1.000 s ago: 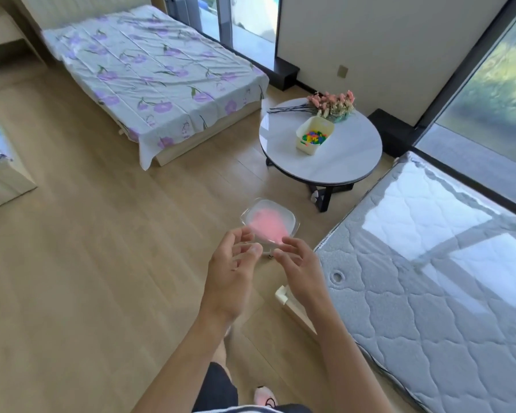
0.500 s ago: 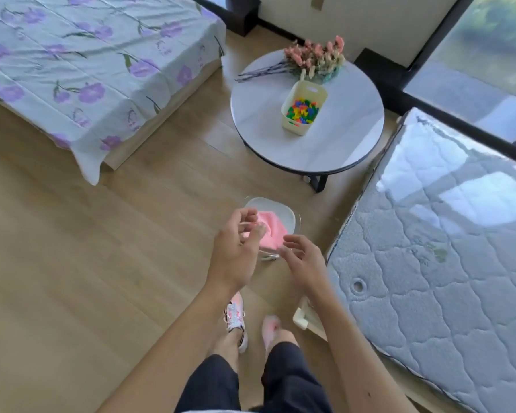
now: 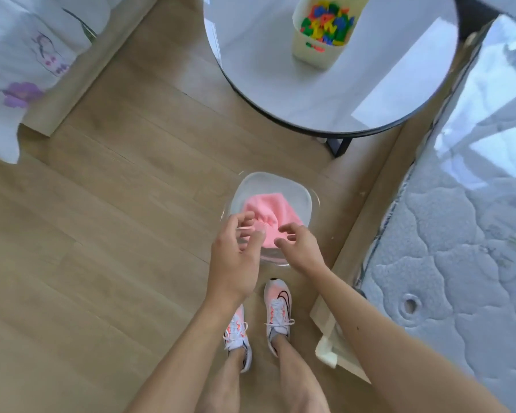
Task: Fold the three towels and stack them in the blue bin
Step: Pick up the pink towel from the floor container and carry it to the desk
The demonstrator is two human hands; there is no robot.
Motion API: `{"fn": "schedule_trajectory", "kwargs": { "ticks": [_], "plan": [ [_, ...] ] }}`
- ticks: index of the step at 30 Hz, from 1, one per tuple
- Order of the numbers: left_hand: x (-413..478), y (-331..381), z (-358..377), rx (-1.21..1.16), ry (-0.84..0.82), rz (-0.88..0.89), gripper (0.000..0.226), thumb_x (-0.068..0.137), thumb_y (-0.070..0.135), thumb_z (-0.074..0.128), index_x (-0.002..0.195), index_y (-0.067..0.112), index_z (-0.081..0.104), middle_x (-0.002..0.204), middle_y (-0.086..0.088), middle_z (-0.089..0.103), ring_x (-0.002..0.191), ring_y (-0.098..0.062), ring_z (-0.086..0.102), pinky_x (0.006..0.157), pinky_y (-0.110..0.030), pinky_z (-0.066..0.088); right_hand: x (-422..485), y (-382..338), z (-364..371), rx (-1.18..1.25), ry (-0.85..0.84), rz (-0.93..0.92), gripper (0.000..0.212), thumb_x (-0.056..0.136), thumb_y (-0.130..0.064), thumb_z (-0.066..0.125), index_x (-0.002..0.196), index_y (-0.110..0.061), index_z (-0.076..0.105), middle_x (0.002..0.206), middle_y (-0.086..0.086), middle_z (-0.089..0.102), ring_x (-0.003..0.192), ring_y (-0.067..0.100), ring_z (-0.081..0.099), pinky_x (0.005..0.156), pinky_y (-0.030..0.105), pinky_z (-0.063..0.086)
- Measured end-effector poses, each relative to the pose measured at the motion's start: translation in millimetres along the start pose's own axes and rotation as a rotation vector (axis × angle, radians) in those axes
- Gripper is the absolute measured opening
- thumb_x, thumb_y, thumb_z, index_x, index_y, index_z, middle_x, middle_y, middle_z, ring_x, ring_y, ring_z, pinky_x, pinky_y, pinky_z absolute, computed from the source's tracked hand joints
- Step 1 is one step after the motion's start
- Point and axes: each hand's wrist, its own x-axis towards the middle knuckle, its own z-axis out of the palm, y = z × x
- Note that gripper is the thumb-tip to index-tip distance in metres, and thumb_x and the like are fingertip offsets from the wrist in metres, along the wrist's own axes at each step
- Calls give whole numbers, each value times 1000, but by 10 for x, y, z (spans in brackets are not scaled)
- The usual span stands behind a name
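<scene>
A pale translucent bin (image 3: 306, 198) stands on the wooden floor just in front of my feet. A pink towel (image 3: 268, 208) lies bunched inside it. My left hand (image 3: 236, 257) hovers over the bin's near left rim, fingers curled and apart, holding nothing. My right hand (image 3: 300, 247) is over the near right side of the bin, fingers spread above the towel's edge. Whether the fingertips touch the towel I cannot tell. No other towel shows.
A round white table (image 3: 280, 93) with a black leg stands just beyond the bin, carrying a cream tub of coloured letters (image 3: 325, 28). A quilted grey mattress (image 3: 459, 248) fills the right. A floral bedsheet (image 3: 21, 70) hangs at far left. My two sneakers (image 3: 277, 311) are below the bin.
My view has tilted down and moved closer to the bin. Both hands have come lower over the pink towel, staying empty.
</scene>
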Motion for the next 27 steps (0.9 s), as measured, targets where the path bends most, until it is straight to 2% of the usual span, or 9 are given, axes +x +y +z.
{"fn": "schedule_trajectory", "kwargs": {
  "ticks": [2, 7, 10, 12, 15, 18, 21, 24, 27],
  "plan": [
    [213, -307, 75, 5, -3, -27, 21, 94, 18, 63, 114, 22, 62, 110, 11, 64, 97, 2, 63, 75, -8, 46, 439, 255, 229, -112, -67, 20, 37, 87, -25, 68, 123, -15, 65, 130, 6, 60, 100, 18, 60, 86, 29, 43],
    [527, -842, 180, 2, 16, -73, 19, 94, 15, 61, 112, 20, 63, 108, 9, 65, 90, 3, 63, 74, -5, 44, 1227, 750, 676, -464, -255, 36, 37, 85, -35, 67, 120, -25, 68, 133, 12, 56, 126, 27, 49, 105, 42, 41],
    [626, -1027, 208, 17, 8, -81, 19, 94, 14, 61, 112, 19, 64, 108, 11, 65, 92, 3, 62, 75, -6, 45, 1482, 928, 862, -576, -331, 51, 30, 84, -38, 61, 108, -26, 73, 122, 10, 60, 117, 30, 52, 100, 45, 45],
    [672, -1066, 210, 32, 2, -90, 18, 94, 14, 61, 111, 22, 63, 106, 12, 64, 93, 0, 62, 75, -6, 44, 1561, 971, 927, -605, -358, 65, 25, 80, -42, 58, 89, -23, 72, 101, 4, 66, 100, 29, 59, 92, 45, 49],
    [713, -1043, 202, 33, 1, -110, 19, 94, 14, 62, 111, 23, 62, 106, 10, 63, 92, -3, 62, 73, -6, 44, 1562, 935, 912, -570, -329, 62, 19, 80, -38, 58, 72, -21, 58, 77, 1, 61, 82, 28, 61, 81, 42, 51],
    [701, -932, 182, 32, -3, -113, 21, 94, 14, 62, 113, 22, 61, 105, 10, 62, 89, -1, 62, 70, -5, 43, 1460, 818, 784, -443, -189, 40, 16, 76, -29, 57, 71, -16, 66, 69, 1, 66, 74, 27, 65, 73, 39, 55],
    [649, -706, 148, 35, -14, -108, 20, 93, 15, 62, 113, 20, 62, 102, 13, 62, 88, 0, 62, 68, -4, 43, 1287, 584, 557, -264, -72, -3, 20, 76, -18, 60, 83, -17, 79, 83, 1, 76, 83, 22, 69, 74, 35, 56],
    [566, -443, 116, 36, -26, -93, 20, 94, 16, 62, 113, 21, 61, 103, 14, 62, 88, 1, 62, 69, -4, 43, 1002, 309, 276, -135, 26, -64, 28, 83, -12, 59, 103, -19, 78, 103, 1, 76, 96, 18, 66, 84, 35, 54],
    [421, -169, 69, 30, -33, -76, 21, 94, 18, 62, 114, 21, 61, 108, 10, 62, 89, -2, 62, 70, -5, 43, 655, 74, -32, -32, 92, -130, 27, 89, -10, 56, 104, -21, 75, 103, 1, 75, 93, 15, 67, 82, 32, 55]
  ]
}}
